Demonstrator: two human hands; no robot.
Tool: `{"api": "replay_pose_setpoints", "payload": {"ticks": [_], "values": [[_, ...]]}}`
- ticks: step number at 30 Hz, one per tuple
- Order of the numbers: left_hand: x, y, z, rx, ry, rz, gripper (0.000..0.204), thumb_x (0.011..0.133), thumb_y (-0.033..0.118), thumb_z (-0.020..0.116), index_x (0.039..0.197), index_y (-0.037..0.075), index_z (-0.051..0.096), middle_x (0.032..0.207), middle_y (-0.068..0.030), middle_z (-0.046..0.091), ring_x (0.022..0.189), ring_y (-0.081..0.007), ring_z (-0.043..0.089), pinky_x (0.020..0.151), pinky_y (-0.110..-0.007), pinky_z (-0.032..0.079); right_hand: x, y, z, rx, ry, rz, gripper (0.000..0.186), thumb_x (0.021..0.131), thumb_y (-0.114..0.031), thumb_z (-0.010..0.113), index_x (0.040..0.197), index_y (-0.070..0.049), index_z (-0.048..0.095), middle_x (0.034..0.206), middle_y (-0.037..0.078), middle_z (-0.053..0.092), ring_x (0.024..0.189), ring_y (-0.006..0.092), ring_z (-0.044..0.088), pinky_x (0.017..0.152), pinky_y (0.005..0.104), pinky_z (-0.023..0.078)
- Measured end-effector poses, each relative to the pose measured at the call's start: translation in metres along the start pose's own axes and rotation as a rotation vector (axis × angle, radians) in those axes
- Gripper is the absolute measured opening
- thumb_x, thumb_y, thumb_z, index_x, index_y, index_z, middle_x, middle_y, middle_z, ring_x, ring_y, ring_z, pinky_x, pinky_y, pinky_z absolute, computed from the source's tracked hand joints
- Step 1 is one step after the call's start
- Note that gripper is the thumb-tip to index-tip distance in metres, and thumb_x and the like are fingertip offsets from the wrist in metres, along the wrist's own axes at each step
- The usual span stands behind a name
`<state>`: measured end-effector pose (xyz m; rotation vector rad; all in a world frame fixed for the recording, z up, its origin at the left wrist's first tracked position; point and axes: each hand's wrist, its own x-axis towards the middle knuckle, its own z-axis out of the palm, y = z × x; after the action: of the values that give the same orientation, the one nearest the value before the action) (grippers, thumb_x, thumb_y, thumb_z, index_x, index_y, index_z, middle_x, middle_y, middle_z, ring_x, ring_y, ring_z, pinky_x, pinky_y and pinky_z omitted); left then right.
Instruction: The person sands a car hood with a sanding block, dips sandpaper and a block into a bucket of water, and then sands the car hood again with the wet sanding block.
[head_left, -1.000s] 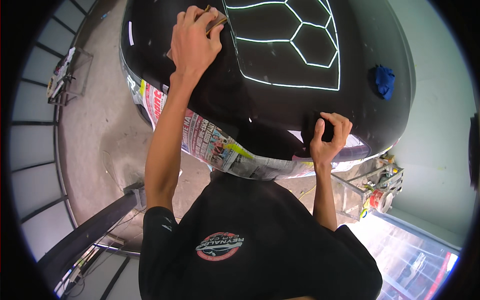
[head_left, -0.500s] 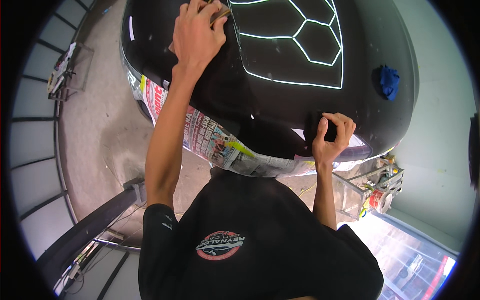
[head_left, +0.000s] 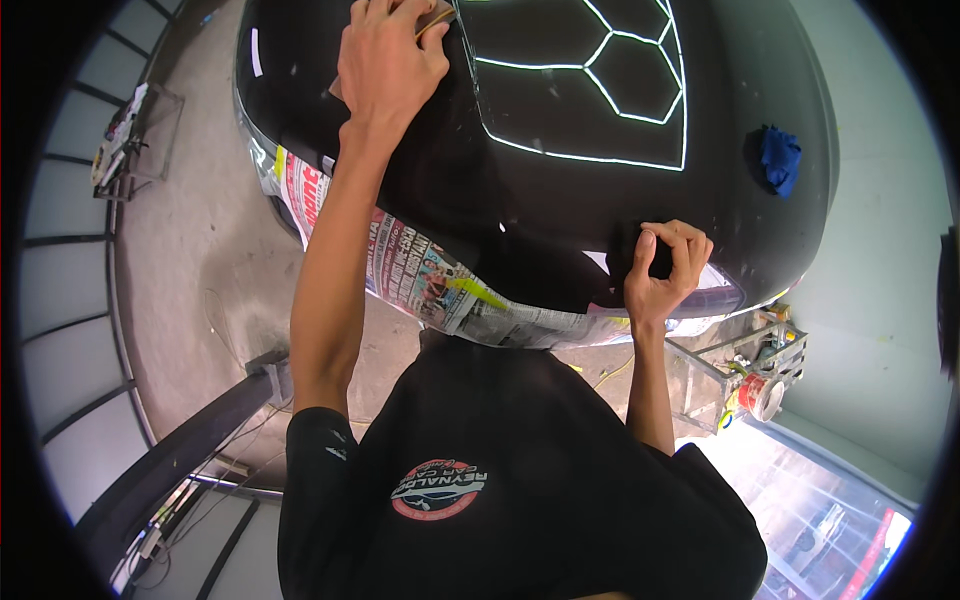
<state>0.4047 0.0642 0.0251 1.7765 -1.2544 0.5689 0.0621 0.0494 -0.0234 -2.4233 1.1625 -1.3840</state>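
Observation:
A glossy black car hood [head_left: 570, 210] spreads before me, mirroring bright lamp lines in a hexagon pattern. At its far left, my left hand [head_left: 390, 65] is closed over a flat, brown-edged pad [head_left: 437, 18] and presses it to the paint. The palm and fingers cover most of the pad, so its exact kind is hard to make out. Near the hood's front edge on the right, my right hand [head_left: 668, 265] rests its bent fingertips on the surface, thumb apart from the fingers, holding nothing visible. A crumpled blue cloth [head_left: 779, 160] lies farther back on the right side.
Newspaper sheets [head_left: 430, 275] cover the car's front below the hood. A metal-framed stand [head_left: 130, 145] with items is at the left; another metal rack [head_left: 700, 380] with a white-and-red bucket [head_left: 762, 397] is at the right. A dark post [head_left: 190, 450] slants across the lower left.
My left hand and the pad have shifted slightly up and left in the picture. The right hand stays in nearly the same place. The view of the car has moved slightly.

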Motion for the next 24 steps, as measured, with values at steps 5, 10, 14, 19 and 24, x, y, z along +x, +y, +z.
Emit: {"api": "replay_pose_setpoints", "payload": {"ticks": [5,10,14,19,24], "values": [[-0.018,-0.017,0.010,0.060,-0.017,0.010,0.029,0.082,0.018,0.080,0.109,0.007,0.077,0.101,-0.0069,0.065,0.095,-0.0296,0.063,0.082,-0.042,0.053,-0.002,0.000,0.002,0.021,0.008,-0.001,0.004,0.085,-0.008,0.074,0.089,-0.009,0.074,0.093,0.006,0.061,0.092,0.0242,0.053,0.081,0.0375,0.044],[-0.009,0.006,-0.004,0.010,-0.022,-0.034,0.021,0.079,0.004,0.074,0.099,0.000,0.072,0.099,-0.0151,0.061,0.098,-0.0371,0.059,0.085,-0.046,0.050,-0.004,0.000,-0.001,0.028,0.022,0.003,0.002,0.085,-0.008,0.074,0.087,-0.009,0.073,0.092,0.006,0.061,0.092,0.0239,0.053,0.080,0.0375,0.043],[-0.008,0.002,-0.003,0.026,-0.030,-0.051,0.023,0.079,0.005,0.075,0.102,0.000,0.072,0.100,-0.0156,0.062,0.098,-0.0378,0.059,0.086,-0.045,0.050,-0.003,0.000,0.001,0.023,0.003,-0.001,0.002,0.085,-0.009,0.075,0.085,-0.008,0.073,0.092,0.005,0.061,0.092,0.0237,0.053,0.080,0.0375,0.043],[-0.010,0.008,-0.003,-0.014,-0.030,-0.099,0.022,0.080,0.006,0.075,0.101,-0.001,0.073,0.099,-0.0149,0.062,0.099,-0.0369,0.060,0.087,-0.045,0.050,-0.004,0.001,-0.002,0.014,0.002,0.002,0.002,0.085,-0.009,0.075,0.085,-0.008,0.073,0.091,0.005,0.060,0.092,0.0236,0.053,0.079,0.0375,0.043],[-0.005,0.009,-0.002,0.038,-0.028,-0.093,0.022,0.080,0.007,0.075,0.100,-0.001,0.072,0.100,-0.0150,0.062,0.100,-0.0365,0.060,0.087,-0.045,0.050,-0.002,-0.002,-0.001,0.021,0.001,-0.002,0.004,0.088,-0.009,0.073,0.084,-0.008,0.072,0.090,0.006,0.061,0.091,0.0235,0.053,0.081,0.0376,0.043]]}}
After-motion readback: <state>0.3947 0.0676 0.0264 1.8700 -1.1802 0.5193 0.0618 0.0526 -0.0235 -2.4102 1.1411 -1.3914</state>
